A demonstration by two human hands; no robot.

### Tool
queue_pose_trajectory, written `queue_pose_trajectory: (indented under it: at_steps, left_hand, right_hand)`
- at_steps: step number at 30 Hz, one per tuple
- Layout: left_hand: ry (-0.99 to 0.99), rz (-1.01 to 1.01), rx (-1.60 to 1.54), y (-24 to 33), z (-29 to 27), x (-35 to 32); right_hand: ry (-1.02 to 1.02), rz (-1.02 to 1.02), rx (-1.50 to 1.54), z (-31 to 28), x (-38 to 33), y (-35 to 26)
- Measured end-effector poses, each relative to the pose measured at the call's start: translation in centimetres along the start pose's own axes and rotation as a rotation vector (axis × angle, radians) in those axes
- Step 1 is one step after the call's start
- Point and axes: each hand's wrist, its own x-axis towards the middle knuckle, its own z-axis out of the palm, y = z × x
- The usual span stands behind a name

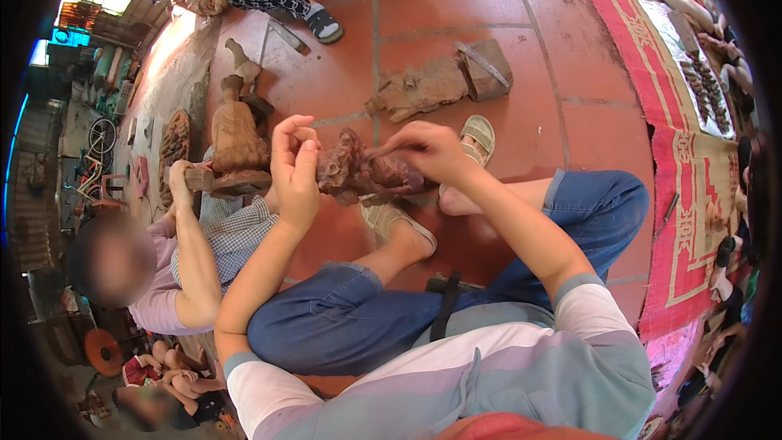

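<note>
Tiled floor (599,143), two hands (298,171) (436,153), one carving (349,165) between them

Reddish-brown carving (353,169), orange-red floor (444,6)
Blue jeans (346,324); red-and-tan patterned mat (661,277) along the floor's right edge.

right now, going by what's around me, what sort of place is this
Probably a wood-carving workshop: a small dark carved figure sits between the left hand and right hand, a larger carved figure is beside a co-worker, and a rough wooden block lies on red tiles.
</note>
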Motion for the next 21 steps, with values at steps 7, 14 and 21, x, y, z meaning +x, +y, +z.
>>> queue_pose_trajectory:
  at_steps: [7, 14, 21]
  left_hand:
    - [-0.037, 0.030, 0.006, 0.3, -0.3, 0.4]
    - [-0.030, -0.067, -0.033, 1.1, -0.1, 0.6]
    - [0.000, -0.063, 0.013, 0.8, 0.3, 0.1]
  right_hand:
    - [0.030, 0.166, 0.052, -1.4, 2.0, 3.2]
    - [0.166, 0.309, 0.044, -0.3, 2.0, 4.2]
    - [0.456, 0.022, 0.519, 2.5, 2.5, -5.7]
